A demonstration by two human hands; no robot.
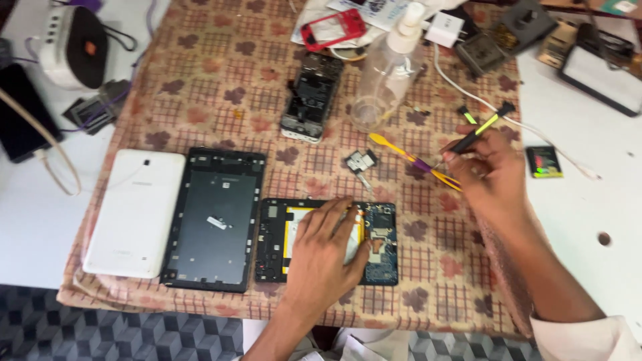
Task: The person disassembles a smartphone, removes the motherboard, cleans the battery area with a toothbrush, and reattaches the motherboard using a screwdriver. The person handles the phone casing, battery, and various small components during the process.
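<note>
With the white back cover [136, 212] and dark frame [215, 218] already laid aside, your left hand [326, 251] lies flat, fingers spread, on the opened tablet [381, 244], while your right hand [491, 170] pinches a screwdriver [480, 131]; inner disassembly appears to remain.

Not many labels or screens on my bench: a small white sticker [216, 222] on the dark tablet frame [214, 217], a dark phone screen [20, 113] at the far left edge, and a pale rectangular screen [602, 77] top right.
</note>
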